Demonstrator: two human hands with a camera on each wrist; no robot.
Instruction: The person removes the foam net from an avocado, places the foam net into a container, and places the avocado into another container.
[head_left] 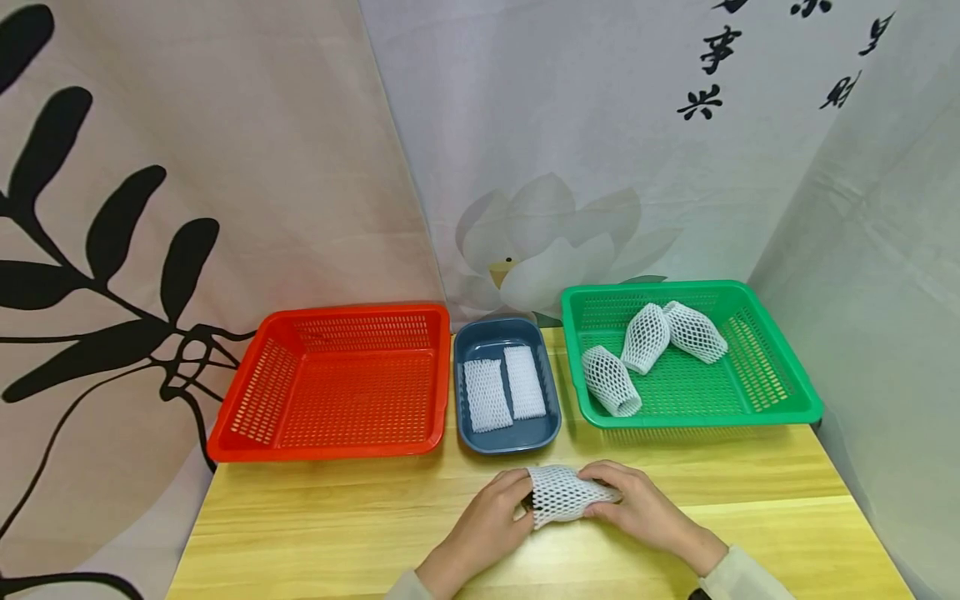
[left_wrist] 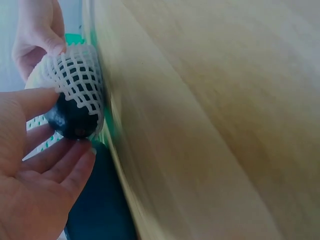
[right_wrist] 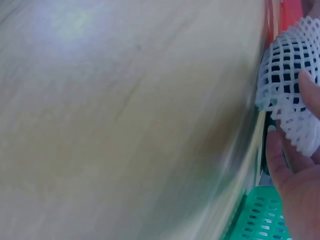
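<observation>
Above the near part of the table, both hands hold a dark, rounded fruit [left_wrist: 72,119] partly covered by a white foam net sleeve [head_left: 561,493]. The left hand [head_left: 487,517] holds the sleeve's open end, its thumb and fingers around the fruit's bare dark end in the left wrist view. At the opposite, narrower end, the right hand [head_left: 645,508] pinches the sleeve between thumb and fingers. Through the mesh, the fruit's dark skin shows in the right wrist view. Two flat white net sleeves [head_left: 487,396] lie in the blue tray [head_left: 498,450] behind the hands.
A red basket [head_left: 352,310] stands at the left, with bare mesh floor showing. On the right, a green basket [head_left: 652,287] contains three rounded white net sleeves [head_left: 611,382]; their contents are unclear. Printed cloth [head_left: 315,150] hangs behind the wooden table [head_left: 300,533].
</observation>
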